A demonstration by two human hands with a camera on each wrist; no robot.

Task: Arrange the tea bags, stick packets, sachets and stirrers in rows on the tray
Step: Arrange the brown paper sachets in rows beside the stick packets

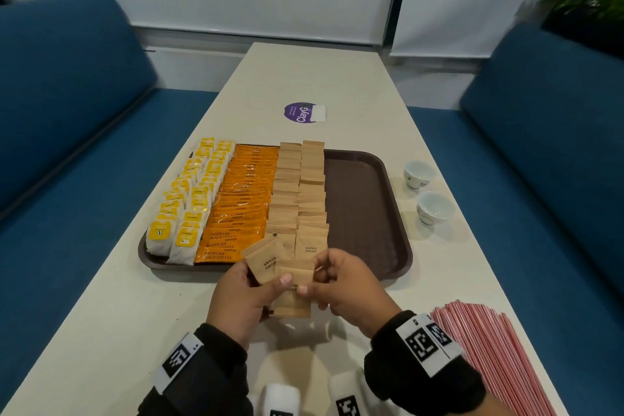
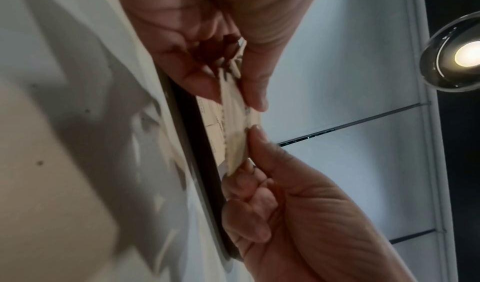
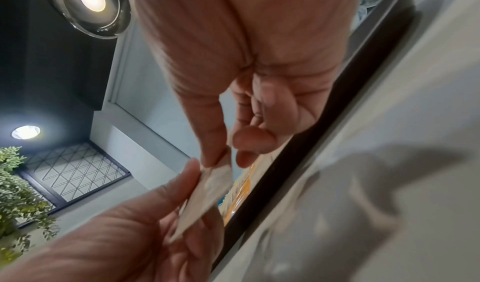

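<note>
While both hands (image 1: 351,284) pinch, sachet (image 1: 293,294) stands lengthwise.

Tray (image 1: 368,199): brown plastic, matt, fine textured floor. Brown sugar sachets (image 1: 299,192): matt kraft paper, crimped ribbed ends; same on the ones in hand (image 1: 293,290). Coffee stick packets (image 1: 243,192): orange film, glossy, catches light. Tea bags (image 1: 184,199): white matt paper envelopes, yellow printed labels. Stirrers (image 1: 486,351): pink, thin, smooth; look plastic, can't confirm. Table (image 1: 314,78): cream laminate, smooth, low sheen. Cups (image 1: 426,192): white glazed ceramic, glossy. Benches (image 1: 547,132): blue woven cloth, matt. Wrist cuffs (image 1: 435,368): black knit fabric.
</note>
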